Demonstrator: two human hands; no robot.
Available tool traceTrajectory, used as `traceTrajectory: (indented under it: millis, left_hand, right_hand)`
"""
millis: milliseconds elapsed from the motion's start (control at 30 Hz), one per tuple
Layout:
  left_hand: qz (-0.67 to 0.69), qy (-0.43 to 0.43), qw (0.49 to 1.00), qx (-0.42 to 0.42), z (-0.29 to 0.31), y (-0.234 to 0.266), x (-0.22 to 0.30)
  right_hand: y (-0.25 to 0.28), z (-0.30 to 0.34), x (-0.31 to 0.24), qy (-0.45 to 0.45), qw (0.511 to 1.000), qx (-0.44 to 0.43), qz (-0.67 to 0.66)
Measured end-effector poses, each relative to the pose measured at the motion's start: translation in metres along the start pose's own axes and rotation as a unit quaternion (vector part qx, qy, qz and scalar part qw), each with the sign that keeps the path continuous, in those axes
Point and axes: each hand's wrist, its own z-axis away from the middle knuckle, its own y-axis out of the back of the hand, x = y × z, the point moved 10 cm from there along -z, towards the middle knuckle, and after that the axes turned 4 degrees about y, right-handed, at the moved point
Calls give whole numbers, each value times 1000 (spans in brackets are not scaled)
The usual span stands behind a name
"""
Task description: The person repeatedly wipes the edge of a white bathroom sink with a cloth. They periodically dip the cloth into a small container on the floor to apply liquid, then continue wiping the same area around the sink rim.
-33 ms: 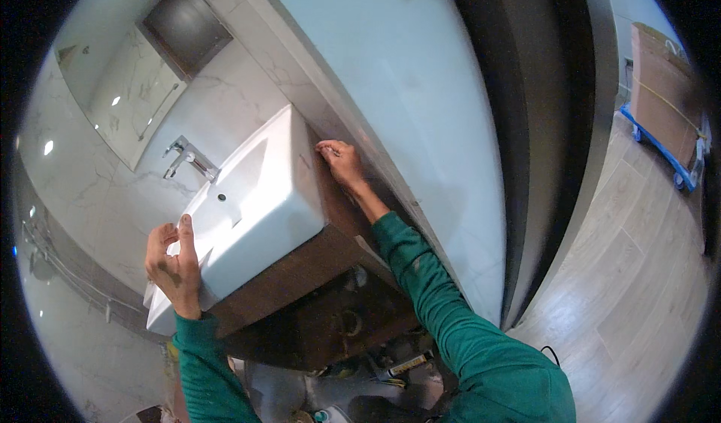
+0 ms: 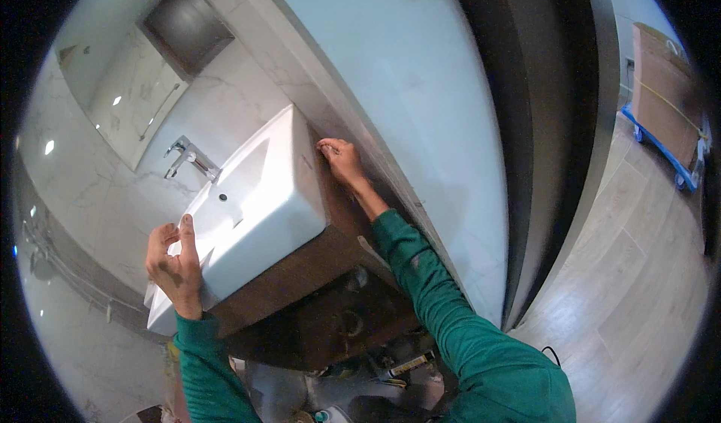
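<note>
A white rectangular washbasin (image 2: 293,190) with a chrome faucet (image 2: 191,160) sits on a brown vanity cabinet (image 2: 263,292). My left hand (image 2: 174,267) is at the basin's front left rim, thumb raised apart from the loosely bent fingers, nothing visible between them. Whether its palm rests on the rim I cannot tell. In the narrow gap between the basin's right side and the wall, my right hand (image 2: 344,165) has its fingertips pinched together close to the basin's side. Whatever the pinch holds is too small to make out. Both forearms wear green sleeves.
Below the cabinet lie a sealant tube (image 2: 411,364) and other clutter. A pale blue panel (image 2: 420,123) and a dark frame (image 2: 556,123) rise to the right. Farther right, a cardboard-wrapped load stands on a blue wheeled dolly (image 2: 661,149). A mirror (image 2: 113,70) hangs behind the faucet.
</note>
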Motion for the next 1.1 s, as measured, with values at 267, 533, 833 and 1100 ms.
traceTrajectory:
  millis: [267, 533, 833, 1100]
  left_hand:
    - [16, -12, 1000, 10, -1, -1, 2]
    - [8, -21, 1000, 7, -1, -2, 2]
    - [2, -12, 1000, 3, -2, -3, 0]
    - [-3, -17, 1000, -1, -2, -3, -1]
  right_hand:
    - [-8, -30, 16, -8, 999, 8, 43]
    - [-4, -25, 7, 21, 1000, 19, -11]
    - [2, -9, 2, 47, 999, 0, -19]
    - [6, -2, 8, -45, 993, 40, -102]
